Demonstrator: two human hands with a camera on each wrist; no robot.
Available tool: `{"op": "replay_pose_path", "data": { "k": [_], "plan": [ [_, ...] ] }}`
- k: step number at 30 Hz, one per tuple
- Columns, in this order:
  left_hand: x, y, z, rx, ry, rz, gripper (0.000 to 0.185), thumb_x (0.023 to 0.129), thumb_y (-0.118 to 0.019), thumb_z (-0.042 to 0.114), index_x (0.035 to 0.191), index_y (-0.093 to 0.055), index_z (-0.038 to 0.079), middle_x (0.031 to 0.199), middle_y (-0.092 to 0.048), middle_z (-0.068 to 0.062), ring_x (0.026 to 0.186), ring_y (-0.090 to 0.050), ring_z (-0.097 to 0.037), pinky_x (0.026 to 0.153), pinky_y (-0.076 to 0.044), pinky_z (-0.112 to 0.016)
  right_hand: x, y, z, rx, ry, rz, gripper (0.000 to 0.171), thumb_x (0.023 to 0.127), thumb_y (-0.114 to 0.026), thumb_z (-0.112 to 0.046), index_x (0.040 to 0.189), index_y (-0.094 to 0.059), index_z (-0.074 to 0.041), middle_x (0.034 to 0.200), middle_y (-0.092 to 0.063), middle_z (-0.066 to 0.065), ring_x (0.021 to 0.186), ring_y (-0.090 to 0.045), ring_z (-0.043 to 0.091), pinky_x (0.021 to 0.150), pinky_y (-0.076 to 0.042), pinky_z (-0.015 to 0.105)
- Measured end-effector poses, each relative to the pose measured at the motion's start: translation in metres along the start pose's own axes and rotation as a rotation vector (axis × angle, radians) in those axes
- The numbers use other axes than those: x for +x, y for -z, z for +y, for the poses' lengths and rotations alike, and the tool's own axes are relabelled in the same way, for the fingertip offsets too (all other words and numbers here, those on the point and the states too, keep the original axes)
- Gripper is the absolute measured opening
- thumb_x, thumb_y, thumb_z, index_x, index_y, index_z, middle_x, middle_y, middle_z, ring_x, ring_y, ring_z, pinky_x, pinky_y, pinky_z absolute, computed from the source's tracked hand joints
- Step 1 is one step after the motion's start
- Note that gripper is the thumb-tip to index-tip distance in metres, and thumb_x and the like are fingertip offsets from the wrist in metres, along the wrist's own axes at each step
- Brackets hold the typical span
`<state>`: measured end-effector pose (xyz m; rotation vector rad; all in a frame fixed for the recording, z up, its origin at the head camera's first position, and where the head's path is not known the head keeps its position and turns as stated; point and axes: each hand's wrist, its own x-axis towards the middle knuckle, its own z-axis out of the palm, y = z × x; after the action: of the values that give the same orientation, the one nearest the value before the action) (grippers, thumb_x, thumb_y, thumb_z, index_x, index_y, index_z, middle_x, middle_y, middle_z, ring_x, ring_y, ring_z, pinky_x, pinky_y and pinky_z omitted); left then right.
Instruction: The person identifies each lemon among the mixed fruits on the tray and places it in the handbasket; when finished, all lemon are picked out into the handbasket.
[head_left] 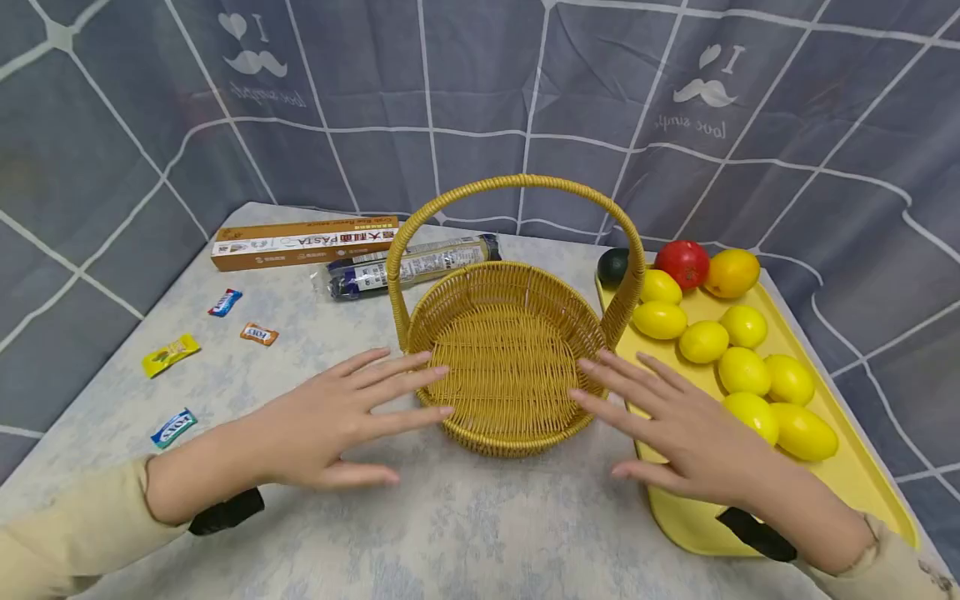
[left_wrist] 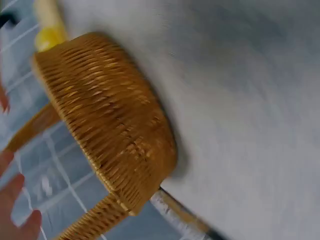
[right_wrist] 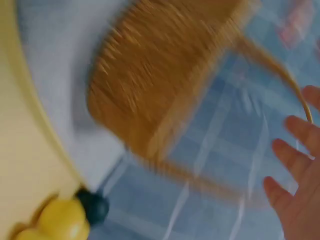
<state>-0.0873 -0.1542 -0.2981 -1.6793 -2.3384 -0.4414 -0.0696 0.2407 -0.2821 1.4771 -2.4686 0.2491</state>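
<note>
Gripping nothing and spread wide, the left hand and right hand flank the wicker basket mid-frame; its central place seemingly suits both; at frame right, a rimmed tray probably stops lemons rolling.

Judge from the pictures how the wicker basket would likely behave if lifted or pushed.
The wicker basket is probably light for its size, since its walls look thinly woven. Its handle seems stiff, standing arched unsupported. Pushed low, the basket would likely slide rather than tip, sitting broadly on the table.
</note>
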Motion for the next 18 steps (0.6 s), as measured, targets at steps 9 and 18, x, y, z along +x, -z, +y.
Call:
{"op": "replay_pose_path", "data": {
  "k": [9,18],
  "plan": [
    [-0.018,-0.055,0.001,-0.585,0.653,0.402,0.061,0.09,-0.064,0.009,0.145,-0.039,0.018,0.15,-0.024,-0.007,0.133,-0.026,-0.03,0.096,-0.035,-0.057,-0.12,-0.004,0.042,0.271,-0.732,0.439,0.038,0.089,-0.059,0.005,0.126,-0.054,0.005,0.127,-0.051,-0.012,0.116,-0.042,-0.001,0.087,-0.034,0.006],
    [0.0,-0.077,-0.019,-0.787,0.743,0.377,0.067,0.09,-0.066,0.017,0.148,-0.032,0.017,0.152,-0.017,-0.013,0.133,-0.024,-0.037,0.099,-0.033,-0.052,-0.158,-0.037,0.046,0.254,-0.919,0.249,0.046,0.087,-0.066,-0.002,0.129,-0.049,0.005,0.116,-0.048,0.01,0.09,-0.045,-0.001,0.066,-0.04,0.005]
  ]
}}
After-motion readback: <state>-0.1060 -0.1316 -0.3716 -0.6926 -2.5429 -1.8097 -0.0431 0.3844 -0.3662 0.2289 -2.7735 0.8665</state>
